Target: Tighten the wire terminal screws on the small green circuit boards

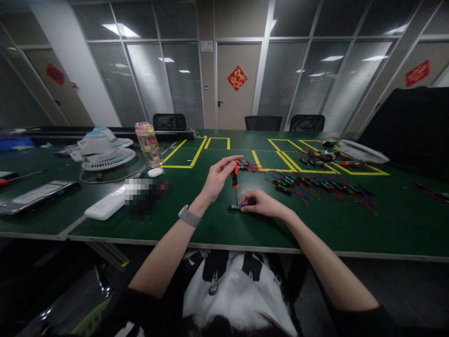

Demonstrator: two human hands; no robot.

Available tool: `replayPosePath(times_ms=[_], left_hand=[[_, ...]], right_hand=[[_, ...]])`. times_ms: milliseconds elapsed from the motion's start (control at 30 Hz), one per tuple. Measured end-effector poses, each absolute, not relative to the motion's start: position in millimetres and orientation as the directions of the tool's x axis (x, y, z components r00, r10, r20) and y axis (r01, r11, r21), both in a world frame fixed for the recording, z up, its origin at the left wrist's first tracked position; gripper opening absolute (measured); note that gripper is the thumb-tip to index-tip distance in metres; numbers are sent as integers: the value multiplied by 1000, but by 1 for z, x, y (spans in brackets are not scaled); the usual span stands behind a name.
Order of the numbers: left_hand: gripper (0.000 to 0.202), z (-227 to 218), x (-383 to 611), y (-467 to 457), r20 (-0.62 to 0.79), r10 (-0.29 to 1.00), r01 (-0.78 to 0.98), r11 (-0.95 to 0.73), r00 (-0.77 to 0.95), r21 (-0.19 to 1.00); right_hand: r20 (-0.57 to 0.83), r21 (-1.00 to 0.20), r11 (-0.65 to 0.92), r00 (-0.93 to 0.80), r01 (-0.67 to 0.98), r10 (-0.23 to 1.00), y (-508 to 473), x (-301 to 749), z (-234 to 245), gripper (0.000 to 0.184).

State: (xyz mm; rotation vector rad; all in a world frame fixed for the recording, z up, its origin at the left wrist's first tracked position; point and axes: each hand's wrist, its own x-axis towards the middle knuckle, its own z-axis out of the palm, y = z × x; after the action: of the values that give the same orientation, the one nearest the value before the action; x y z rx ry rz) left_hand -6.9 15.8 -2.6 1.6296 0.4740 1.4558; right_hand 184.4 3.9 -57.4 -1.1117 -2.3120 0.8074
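My left hand is closed around the handle of an orange and black screwdriver, held upright with its shaft pointing down. The tip meets a small green and black circuit board lying on the green table. My right hand pinches the board's right end and steadies it against the tabletop; its fingers hide that end. Beyond my hands and to the right lies a spread of similar small boards with red and blue wires. More wired boards lie just behind the screwdriver.
At the left are a white fan, a pink-lidded bottle, a white earbud-like case, a white power bank and a metal-framed device. Yellow tape marks the table. Another fan lies at the right.
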Motion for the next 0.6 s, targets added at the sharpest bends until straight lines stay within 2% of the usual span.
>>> replayPosePath(times_ms=[167,433,600], left_hand=[[33,-2,-6,15,592,745,-361,-484,308,797],[27,-1,-7,13,604,773,-225,-564,195,794],[31,-1,-6,12,572,760,-335,-476,308,813]], right_hand=[[141,-675,500,-571,542,809,4,185,-58,21],[147,-686,499,-571,529,808,4,184,-58,20],[142,-684,500,-576,531,805,3,184,-57,20]])
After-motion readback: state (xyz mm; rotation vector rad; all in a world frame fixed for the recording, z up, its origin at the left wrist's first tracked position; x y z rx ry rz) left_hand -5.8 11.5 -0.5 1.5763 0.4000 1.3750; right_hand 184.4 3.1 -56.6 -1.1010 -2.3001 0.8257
